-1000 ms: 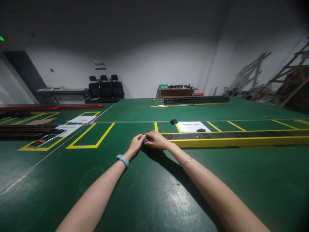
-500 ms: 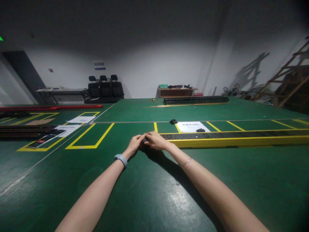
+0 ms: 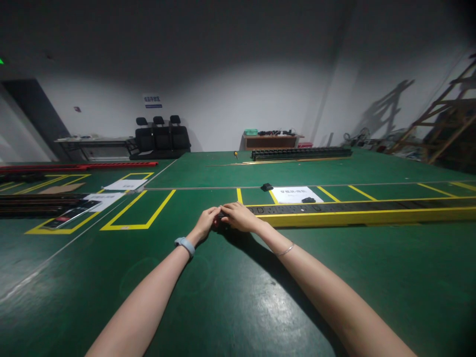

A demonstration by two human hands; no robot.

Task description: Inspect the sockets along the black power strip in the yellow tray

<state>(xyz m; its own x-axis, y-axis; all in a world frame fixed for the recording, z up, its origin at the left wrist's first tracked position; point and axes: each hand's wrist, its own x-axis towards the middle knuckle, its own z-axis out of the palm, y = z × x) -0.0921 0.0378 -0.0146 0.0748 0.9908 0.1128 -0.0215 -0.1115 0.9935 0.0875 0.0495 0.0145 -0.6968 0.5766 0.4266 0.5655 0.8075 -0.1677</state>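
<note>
At the left end of a long yellow and black power strip (image 3: 357, 216), my two hands meet with fingers closed. My left hand (image 3: 205, 221) grips a small dark piece (image 3: 222, 215), mostly covered by the fingers. Over the same piece and the strip's end lies my right hand (image 3: 238, 216), its fingers curled down onto it. Whether the piece is joined to the strip, I cannot tell. Sockets show along the strip's black top face. Just beyond it, a small black block (image 3: 267, 187) sits beside a white printed sheet (image 3: 295, 194), which has small black parts (image 3: 308, 200) on it.
The green tabletop (image 3: 223, 297) carries yellow tape outlines. A phone-like device (image 3: 72, 214) and long dark bars (image 3: 37, 204) lie on the left. Farther back are a black rack-like bar (image 3: 301, 154) and a yellow-handled screwdriver (image 3: 235, 154). A wooden ladder (image 3: 442, 106) stands at right.
The fingers of both hands have shifted slightly around the dark piece, and a little more of it shows between them. The power strip has stayed in place.
</note>
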